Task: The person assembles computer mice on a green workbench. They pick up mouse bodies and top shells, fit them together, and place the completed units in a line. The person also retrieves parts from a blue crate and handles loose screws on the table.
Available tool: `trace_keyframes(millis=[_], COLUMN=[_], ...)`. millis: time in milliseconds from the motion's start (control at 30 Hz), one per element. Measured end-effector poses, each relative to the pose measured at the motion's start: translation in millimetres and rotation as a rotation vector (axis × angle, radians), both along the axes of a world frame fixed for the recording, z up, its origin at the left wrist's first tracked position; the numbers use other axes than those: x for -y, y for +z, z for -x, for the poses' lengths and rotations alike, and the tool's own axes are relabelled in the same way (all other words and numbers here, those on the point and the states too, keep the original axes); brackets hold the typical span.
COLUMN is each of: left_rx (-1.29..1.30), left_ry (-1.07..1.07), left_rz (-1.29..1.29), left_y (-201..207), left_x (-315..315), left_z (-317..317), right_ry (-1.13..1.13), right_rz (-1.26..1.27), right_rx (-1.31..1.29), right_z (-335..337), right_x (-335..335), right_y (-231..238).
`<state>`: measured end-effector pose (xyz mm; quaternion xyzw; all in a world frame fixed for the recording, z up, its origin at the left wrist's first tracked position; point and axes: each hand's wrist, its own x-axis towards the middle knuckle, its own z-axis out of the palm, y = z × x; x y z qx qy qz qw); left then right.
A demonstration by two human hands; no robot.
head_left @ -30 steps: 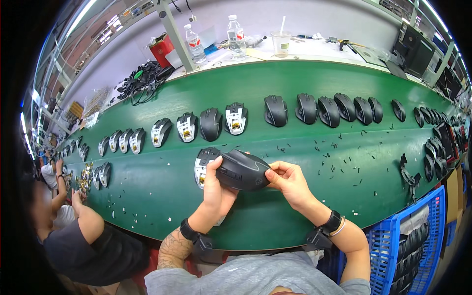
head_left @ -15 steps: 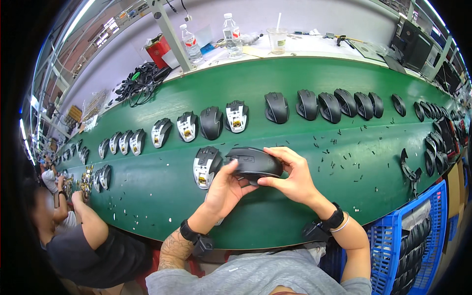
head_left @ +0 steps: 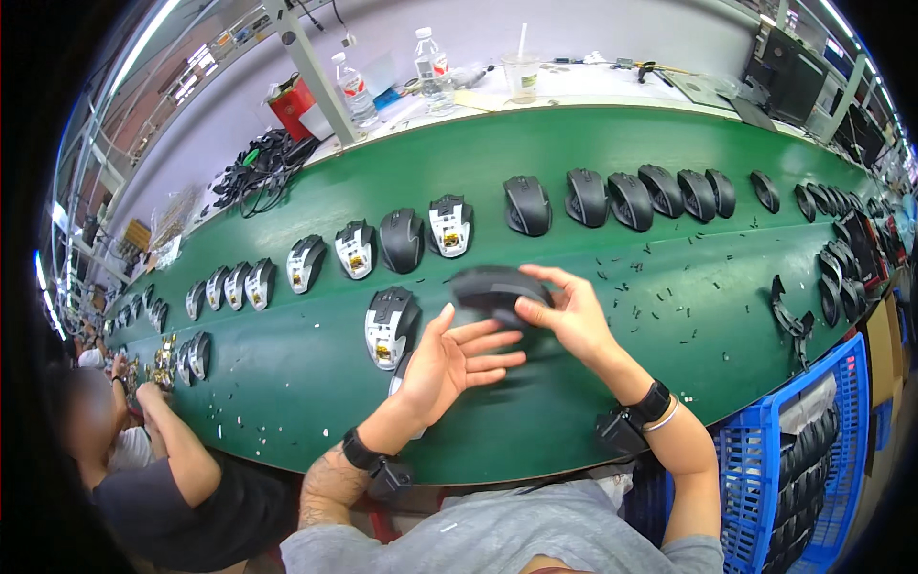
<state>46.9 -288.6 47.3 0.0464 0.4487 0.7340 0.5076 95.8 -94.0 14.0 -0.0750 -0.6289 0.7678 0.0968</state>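
A black computer mouse [head_left: 497,290], blurred by motion, is gripped by my right hand [head_left: 574,320] at its right end, thumb in front and fingers behind. My left hand [head_left: 449,365] is open just below and left of it, palm up with the fingers spread. Beside that hand lies a mouse with its top cover off [head_left: 390,328], showing a white inside and a yellow patch. Part of another white-bodied mouse [head_left: 397,378] shows behind my left hand, mostly hidden.
Across the green bench [head_left: 287,383] runs a row of mice, some uncovered [head_left: 355,250], some black [head_left: 528,206]. Small black bits [head_left: 660,297] litter the right side. A blue crate [head_left: 751,478] stands at the lower right. Bottles [head_left: 435,77] line the back shelf. A co-worker [head_left: 163,478] sits at left.
My left hand has let go of the black mouse and opened its fingers. My right hand now holds the mouse alone, slightly higher and tilted. The whole view has shifted a little.
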Motion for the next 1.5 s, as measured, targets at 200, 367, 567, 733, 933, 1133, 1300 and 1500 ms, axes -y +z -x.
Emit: trace_keyframes(millis=[200, 367, 567, 733, 933, 1133, 1300, 1500], left_rx=[-1.585, -1.983, -1.931, -1.980, -1.907, -1.931, -1.883, -1.287], left_ry=[-0.389, -0.373, -0.476, -0.551, -0.530, -0.592, -0.522, -0.555], left_rz=[0.379, 0.839, 0.668, 0.645, 0.680, 0.680, 0.250, 0.042], left_y=[50, 4, -51, -34, -36, -35, -4, 1], left_x=[-39, -114, -162, -146, -114, -133, -147, -144], left_z=[58, 144, 193, 178, 186, 175, 115, 82], right_ry=[-0.831, -0.888, -0.706, -0.588, -0.585, -0.829, -0.556, -0.627], right_rz=[-0.727, -1.442, -1.553, -1.362, -1.373, -1.141, -1.219, -1.167], right_rx=[-0.047, 0.117, 0.140, 0.169, 0.315, 1.372, 1.241, 0.096], right_z=[57, 103, 124, 96, 26, -106, -165, -105], right_x=[-71, -72, -59, -68, -129, -284, -317, -220], right_y=[-14, -14, -24, -40, 14, 4, -13, 33])
